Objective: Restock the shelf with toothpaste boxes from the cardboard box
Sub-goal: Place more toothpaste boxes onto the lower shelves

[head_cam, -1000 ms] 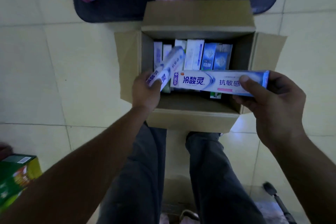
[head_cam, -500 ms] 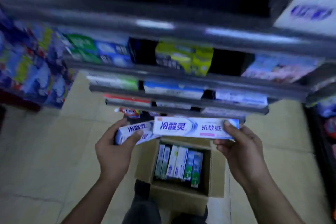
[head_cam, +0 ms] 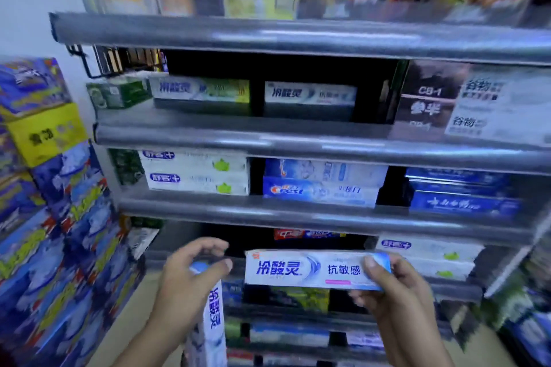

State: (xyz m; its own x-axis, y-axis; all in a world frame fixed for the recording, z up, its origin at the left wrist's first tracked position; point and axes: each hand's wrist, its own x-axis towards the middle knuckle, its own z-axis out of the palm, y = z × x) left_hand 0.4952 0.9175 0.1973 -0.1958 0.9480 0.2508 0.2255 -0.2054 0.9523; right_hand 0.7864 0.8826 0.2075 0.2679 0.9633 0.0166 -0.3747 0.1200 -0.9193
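The shelf [head_cam: 298,143] filled the view, tiers of toothpaste behind grey rails, with a stack of blue and yellow packs [head_cam: 44,217] on the floor at the left. The cardboard box was out of sight. Two boxes were held near, in front of the lower tiers — the level toothpaste box [head_cam: 304,270] with its print facing the person, the upright toothpaste box [head_cam: 213,316] hanging at the left. The right hand [head_cam: 396,292] pinched the level one by its right end; the left hand [head_cam: 185,283] gripped the upright one, thumb over its top end. A matching row [head_cam: 310,94] sat on an upper tier. Doing this well probably meant raising the level box there first — flat, print outward, slid over the rail without knocking its neighbours
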